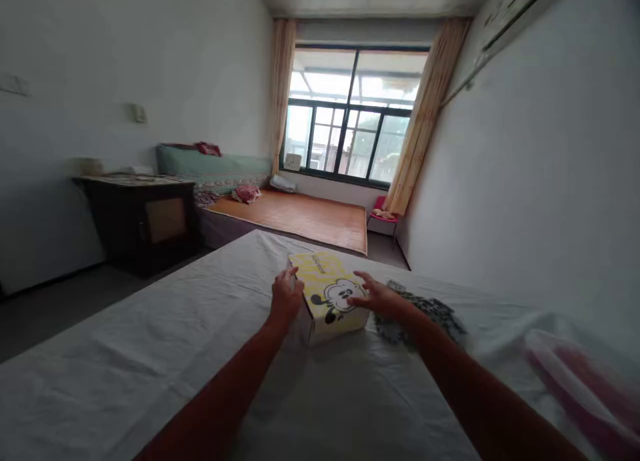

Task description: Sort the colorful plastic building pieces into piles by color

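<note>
A yellow and white cardboard box [323,281] with a black-and-white cartoon face on its lid sits closed on a white sheet [190,341]. At the box's left edge is my left hand [287,297], fingers bent and a little apart beside the rim. My right hand [379,296] reaches over the right edge with fingers spread and its thumb near the printed face. Whether either hand presses on the cardboard is hard to tell. Just right of the box, a dark patterned cloth [435,314] lies crumpled, partly hidden under my right forearm.
A pink and white translucent item [585,381] lies blurred at the lower right. Beyond the sheet stands a bed with a brown mat [300,214]. A dark cabinet [145,221] is at left, a red chair [383,211] by the curtain. White wall [540,167] bounds the right.
</note>
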Demonstrator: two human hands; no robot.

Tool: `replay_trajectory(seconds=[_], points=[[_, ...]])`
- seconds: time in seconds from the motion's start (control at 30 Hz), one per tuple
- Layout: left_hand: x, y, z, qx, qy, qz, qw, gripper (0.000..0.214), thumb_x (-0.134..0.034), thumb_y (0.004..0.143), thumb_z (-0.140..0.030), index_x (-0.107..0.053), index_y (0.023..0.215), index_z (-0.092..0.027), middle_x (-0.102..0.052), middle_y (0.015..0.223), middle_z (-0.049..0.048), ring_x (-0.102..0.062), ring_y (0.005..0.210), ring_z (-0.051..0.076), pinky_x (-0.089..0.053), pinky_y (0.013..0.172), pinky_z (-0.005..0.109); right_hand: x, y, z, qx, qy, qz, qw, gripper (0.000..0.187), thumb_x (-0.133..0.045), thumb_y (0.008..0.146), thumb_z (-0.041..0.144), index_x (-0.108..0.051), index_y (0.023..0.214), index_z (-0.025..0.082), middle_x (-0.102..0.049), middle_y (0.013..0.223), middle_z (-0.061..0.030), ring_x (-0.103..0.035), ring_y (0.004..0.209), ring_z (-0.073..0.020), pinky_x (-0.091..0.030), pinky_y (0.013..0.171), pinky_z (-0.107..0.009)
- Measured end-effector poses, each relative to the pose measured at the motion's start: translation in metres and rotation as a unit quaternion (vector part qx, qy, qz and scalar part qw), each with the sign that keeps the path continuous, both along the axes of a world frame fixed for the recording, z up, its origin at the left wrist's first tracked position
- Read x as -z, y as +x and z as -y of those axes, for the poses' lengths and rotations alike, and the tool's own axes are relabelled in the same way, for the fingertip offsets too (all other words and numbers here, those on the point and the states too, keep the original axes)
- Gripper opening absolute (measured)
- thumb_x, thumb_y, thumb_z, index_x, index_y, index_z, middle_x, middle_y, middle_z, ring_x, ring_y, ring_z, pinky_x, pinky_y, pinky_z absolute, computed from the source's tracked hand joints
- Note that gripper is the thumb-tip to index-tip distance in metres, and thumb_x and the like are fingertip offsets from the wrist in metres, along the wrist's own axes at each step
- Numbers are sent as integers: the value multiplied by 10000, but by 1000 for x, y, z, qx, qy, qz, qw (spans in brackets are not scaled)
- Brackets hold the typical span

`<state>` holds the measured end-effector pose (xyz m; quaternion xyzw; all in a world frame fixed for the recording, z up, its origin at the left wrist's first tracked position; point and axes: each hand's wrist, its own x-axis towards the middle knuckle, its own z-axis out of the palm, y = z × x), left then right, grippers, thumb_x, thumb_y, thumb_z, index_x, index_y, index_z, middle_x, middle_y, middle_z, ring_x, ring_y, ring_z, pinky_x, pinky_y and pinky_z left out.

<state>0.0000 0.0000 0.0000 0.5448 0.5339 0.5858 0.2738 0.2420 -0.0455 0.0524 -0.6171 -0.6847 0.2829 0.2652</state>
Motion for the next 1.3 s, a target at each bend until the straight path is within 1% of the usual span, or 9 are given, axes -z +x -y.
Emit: replay_trajectory(seconds=[0.17, 0.27, 0.37, 0.57, 0.73, 0.87, 0.97, 1.1, 1.3], points=[[2, 1, 13, 81, -32, 115, 990, 341, -538, 750, -189, -638, 1069, -118, -663, 1061, 106, -602, 1023, 229, -475, 914, 351, 26, -10, 62, 35, -63, -144, 987, 689, -537, 729, 711, -565, 1231, 240, -612, 1175, -100, -581, 998, -244, -513, 721, -338], [3, 12, 26, 103, -39, 113, 987, 345, -538, 759, -213, -638, 1077, -123, -659, 1061, 103, -616, 964, 209, -488, 871, 331, 35, -13, 87, 27, -91, -260, 961, 654, -450, 767, 738, -643, 1131, 230, -653, 1125, -78, -579, 1032, -261, -509, 777, -371], [2, 20, 35, 134, -46, 80, 987, 354, -525, 777, -241, -639, 1091, -124, -640, 1092, 109, -612, 968, 202, -491, 861, 321, 40, -10, 100, 60, -58, -342, 936, 673, -492, 758, 721, -588, 1234, 255, -609, 1238, -75, -546, 1116, -280, -487, 845, -399], [-4, 16, 35, 128, 8, -85, 988, 324, -521, 773, -243, -688, 1024, -122, -616, 1151, 132, -553, 1117, 237, -397, 1020, 374, 42, -1, 105, 55, -79, -428, 899, 721, -452, 763, 744, -404, 1380, 375, -380, 1476, -24, -484, 1223, -276, -473, 874, -421], [-16, 6, 36, 179, 22, -146, 973, 349, -498, 795, -294, -697, 1026, -123, -660, 1108, 131, -607, 1034, 231, -459, 947, 355, 50, -5, 100, 91, -48, -448, 888, 824, -584, 741, 658, -256, 1443, 380, -388, 1473, -27, -482, 1239, -271, -487, 865, -410], [-23, 2, 40, 203, 3, -144, 969, 355, -490, 788, -281, -699, 1025, -118, -686, 1083, 119, -632, 989, 219, -484, 897, 321, 60, -1, 95, 64, -63, -481, 872, 725, -583, 754, 635, -489, 1342, 223, -623, 1244, -92, -564, 1146, -290, -465, 922, -434], [-25, 1, 42, 192, 3, -152, 970, 340, -505, 773, -262, -711, 1007, -125, -691, 1084, 115, -627, 1013, 223, -470, 912, 318, 64, 0, 95, 38, -73, -498, 863, 641, -559, 780, 627, -582, 1255, 197, -648, 1205, -88, -569, 1142, -273, -437, 973, -414], [-28, -3, 40, 186, -10, -141, 972, 337, -531, 752, -273, -721, 986, -122, -705, 1049, 118, -635, 997, 239, -469, 907, 334, 62, -3, 98, 47, -85, -508, 856, 603, -544, 790, 635, -591, 1245, 242, -607, 1273, -60, -530, 1191, -260, -431, 977, -397], [-33, -8, 40, 219, -48, -29, 974, 380, -537, 743, -311, -708, 1000, -90, -729, 966, 117, -672, 873, 233, -521, 776, 321, 53, -9, 103, 26, -83, -556, 827, 597, -490, 822, 641, -395, 1370, 426, -392, 1471, 27, -518, 1205, -257, -484, 891, -428]])
